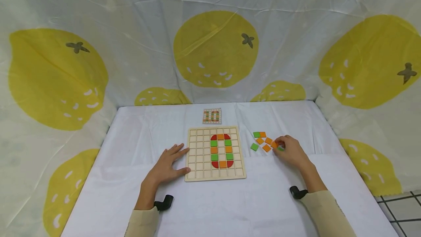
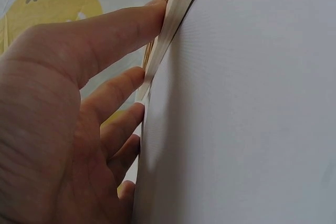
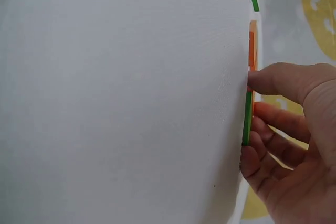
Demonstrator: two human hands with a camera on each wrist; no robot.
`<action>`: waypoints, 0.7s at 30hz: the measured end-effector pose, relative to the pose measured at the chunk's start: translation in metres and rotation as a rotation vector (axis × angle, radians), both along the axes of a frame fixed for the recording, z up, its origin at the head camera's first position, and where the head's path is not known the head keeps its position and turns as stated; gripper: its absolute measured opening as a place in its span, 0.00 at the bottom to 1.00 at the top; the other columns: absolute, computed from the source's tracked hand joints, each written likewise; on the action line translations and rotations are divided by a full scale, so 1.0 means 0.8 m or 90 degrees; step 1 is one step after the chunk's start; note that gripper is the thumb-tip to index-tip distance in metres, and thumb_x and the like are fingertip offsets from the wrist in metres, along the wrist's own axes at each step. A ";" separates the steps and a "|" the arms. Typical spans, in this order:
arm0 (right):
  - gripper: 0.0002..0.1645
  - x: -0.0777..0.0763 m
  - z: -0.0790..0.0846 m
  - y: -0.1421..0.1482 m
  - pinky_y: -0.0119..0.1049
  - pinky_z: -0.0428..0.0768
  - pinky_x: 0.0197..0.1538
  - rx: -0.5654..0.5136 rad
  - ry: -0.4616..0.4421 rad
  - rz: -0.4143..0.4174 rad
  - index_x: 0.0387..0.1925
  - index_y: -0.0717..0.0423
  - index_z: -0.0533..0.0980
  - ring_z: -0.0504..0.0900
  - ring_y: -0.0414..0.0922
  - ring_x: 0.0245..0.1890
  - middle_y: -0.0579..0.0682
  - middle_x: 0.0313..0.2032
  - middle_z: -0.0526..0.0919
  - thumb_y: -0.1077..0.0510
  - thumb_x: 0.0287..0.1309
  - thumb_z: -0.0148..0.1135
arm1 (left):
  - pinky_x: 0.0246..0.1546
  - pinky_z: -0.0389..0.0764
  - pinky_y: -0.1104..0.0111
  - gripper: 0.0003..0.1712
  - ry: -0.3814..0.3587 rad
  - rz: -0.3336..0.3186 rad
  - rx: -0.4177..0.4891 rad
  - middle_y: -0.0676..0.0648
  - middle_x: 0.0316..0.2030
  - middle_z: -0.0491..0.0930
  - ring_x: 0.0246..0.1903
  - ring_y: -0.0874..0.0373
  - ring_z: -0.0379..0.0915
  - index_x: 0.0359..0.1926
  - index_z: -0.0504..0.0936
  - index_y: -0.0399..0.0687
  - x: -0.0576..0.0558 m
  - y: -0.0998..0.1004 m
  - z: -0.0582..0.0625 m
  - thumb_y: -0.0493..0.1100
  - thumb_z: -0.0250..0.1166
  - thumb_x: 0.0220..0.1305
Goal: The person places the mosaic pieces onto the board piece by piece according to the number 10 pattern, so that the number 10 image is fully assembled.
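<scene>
A wooden grid board [image 1: 199, 174] lies at the middle of the white table. Red, green and orange tiles [image 1: 214, 150] form a 0-shaped ring on its right half. My left hand [image 1: 167, 165] rests at the board's left edge, fingers spread; thumb and fingertips touch the rim [image 2: 167, 40] in the left wrist view. To the right of the board, my right hand [image 1: 292, 151] pinches an orange square tile [image 1: 274, 145] between thumb and index finger. A green tile [image 3: 247, 119] lies just under those fingers, partly hidden by them in the head view.
Several loose orange and green tiles [image 1: 260, 140] lie between the board and my right hand. Behind the board is a small pattern card [image 1: 212, 116] showing a coloured 10 on a grid. Lemon-print cloth [image 1: 279, 57] hangs around the table's back and sides.
</scene>
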State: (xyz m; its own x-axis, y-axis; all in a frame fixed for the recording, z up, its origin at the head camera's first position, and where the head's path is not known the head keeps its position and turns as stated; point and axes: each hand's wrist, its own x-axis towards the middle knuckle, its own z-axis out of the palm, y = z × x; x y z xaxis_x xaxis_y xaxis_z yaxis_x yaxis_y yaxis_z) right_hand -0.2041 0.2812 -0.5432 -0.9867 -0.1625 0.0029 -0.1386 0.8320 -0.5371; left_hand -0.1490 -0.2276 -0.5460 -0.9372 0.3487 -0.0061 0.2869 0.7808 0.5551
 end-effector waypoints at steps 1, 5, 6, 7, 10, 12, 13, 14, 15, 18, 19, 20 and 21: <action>0.20 -0.001 0.001 -0.001 0.51 0.82 0.50 0.000 0.001 0.000 0.49 0.64 0.82 0.81 0.52 0.43 0.57 0.43 0.83 0.55 0.60 0.71 | 0.78 0.47 0.36 0.46 0.001 0.001 0.000 0.43 0.78 0.63 0.80 0.40 0.51 0.75 0.71 0.56 0.000 0.000 0.000 0.64 0.72 0.57; 0.17 -0.004 0.006 -0.003 0.49 0.81 0.48 0.000 0.004 0.006 0.47 0.64 0.83 0.80 0.51 0.40 0.56 0.40 0.83 0.57 0.60 0.71 | 0.78 0.47 0.36 0.46 -0.001 0.004 0.004 0.43 0.78 0.62 0.80 0.40 0.50 0.75 0.71 0.56 0.000 -0.001 0.000 0.64 0.72 0.57; 0.17 -0.005 0.006 -0.004 0.48 0.81 0.47 0.003 0.004 0.007 0.46 0.64 0.83 0.80 0.50 0.40 0.55 0.39 0.84 0.57 0.60 0.71 | 0.78 0.46 0.37 0.47 -0.003 0.005 0.006 0.44 0.78 0.62 0.80 0.40 0.50 0.75 0.71 0.56 0.000 -0.001 0.000 0.64 0.72 0.57; 0.17 -0.006 0.006 -0.004 0.47 0.81 0.47 0.005 0.004 0.009 0.46 0.65 0.83 0.80 0.50 0.39 0.55 0.38 0.84 0.57 0.59 0.71 | 0.78 0.46 0.37 0.47 -0.005 0.005 0.008 0.44 0.78 0.62 0.80 0.40 0.50 0.75 0.71 0.57 0.001 -0.001 0.001 0.64 0.73 0.57; 0.16 -0.007 0.006 -0.004 0.45 0.80 0.45 0.010 0.005 0.010 0.45 0.64 0.84 0.79 0.49 0.38 0.54 0.37 0.83 0.56 0.59 0.72 | 0.78 0.46 0.37 0.47 -0.005 0.002 0.008 0.44 0.78 0.62 0.80 0.40 0.50 0.75 0.71 0.56 0.001 -0.002 0.001 0.64 0.73 0.57; 0.16 -0.006 0.008 -0.006 0.45 0.80 0.45 0.012 0.012 0.012 0.45 0.63 0.84 0.79 0.49 0.38 0.54 0.37 0.83 0.56 0.60 0.72 | 0.78 0.47 0.37 0.47 -0.004 -0.002 0.003 0.45 0.78 0.62 0.80 0.40 0.51 0.75 0.71 0.57 0.000 -0.002 0.001 0.64 0.73 0.57; 0.16 -0.005 0.010 -0.008 0.45 0.80 0.46 0.008 0.017 0.013 0.45 0.62 0.84 0.79 0.49 0.39 0.54 0.38 0.83 0.56 0.60 0.72 | 0.79 0.47 0.38 0.47 -0.003 -0.003 0.000 0.45 0.78 0.62 0.80 0.41 0.51 0.75 0.71 0.57 0.000 -0.002 0.001 0.64 0.72 0.57; 0.16 -0.005 0.012 -0.011 0.45 0.80 0.45 0.003 0.022 0.015 0.45 0.62 0.84 0.79 0.50 0.39 0.54 0.38 0.83 0.56 0.60 0.72 | 0.79 0.48 0.38 0.47 -0.002 -0.006 -0.003 0.45 0.78 0.62 0.80 0.41 0.51 0.75 0.71 0.57 0.000 -0.003 0.001 0.64 0.72 0.58; 0.16 -0.004 0.014 -0.015 0.45 0.80 0.45 -0.005 0.029 0.019 0.45 0.61 0.84 0.79 0.50 0.39 0.54 0.39 0.83 0.56 0.60 0.73 | 0.79 0.48 0.38 0.47 -0.001 -0.008 -0.007 0.45 0.78 0.62 0.80 0.41 0.51 0.75 0.71 0.57 0.000 -0.003 0.001 0.64 0.72 0.58; 0.16 -0.007 0.022 -0.031 0.41 0.82 0.44 -0.034 0.051 0.037 0.46 0.60 0.84 0.80 0.49 0.39 0.52 0.39 0.84 0.54 0.60 0.74 | 0.79 0.49 0.39 0.47 -0.001 -0.012 -0.019 0.46 0.78 0.62 0.80 0.41 0.51 0.75 0.70 0.57 0.000 -0.003 0.001 0.65 0.72 0.57; 0.16 -0.009 0.023 -0.038 0.40 0.82 0.42 -0.045 0.058 0.047 0.46 0.59 0.84 0.80 0.48 0.38 0.52 0.39 0.84 0.54 0.60 0.74 | 0.79 0.49 0.39 0.48 -0.001 -0.013 -0.022 0.46 0.78 0.62 0.80 0.41 0.51 0.76 0.70 0.57 0.000 -0.003 0.001 0.66 0.71 0.57; 0.16 -0.012 0.025 -0.046 0.38 0.82 0.41 -0.055 0.064 0.057 0.46 0.59 0.84 0.81 0.47 0.37 0.51 0.38 0.84 0.54 0.60 0.74 | 0.79 0.49 0.39 0.48 0.001 -0.013 -0.026 0.46 0.78 0.62 0.80 0.41 0.51 0.76 0.70 0.57 0.000 -0.003 0.001 0.66 0.71 0.57; 0.17 -0.015 0.027 -0.056 0.37 0.82 0.41 -0.066 0.069 0.067 0.46 0.59 0.84 0.81 0.47 0.37 0.50 0.38 0.85 0.54 0.59 0.74 | 0.79 0.49 0.39 0.48 0.001 -0.012 -0.027 0.46 0.78 0.62 0.80 0.42 0.51 0.76 0.70 0.58 0.000 -0.003 0.001 0.66 0.71 0.57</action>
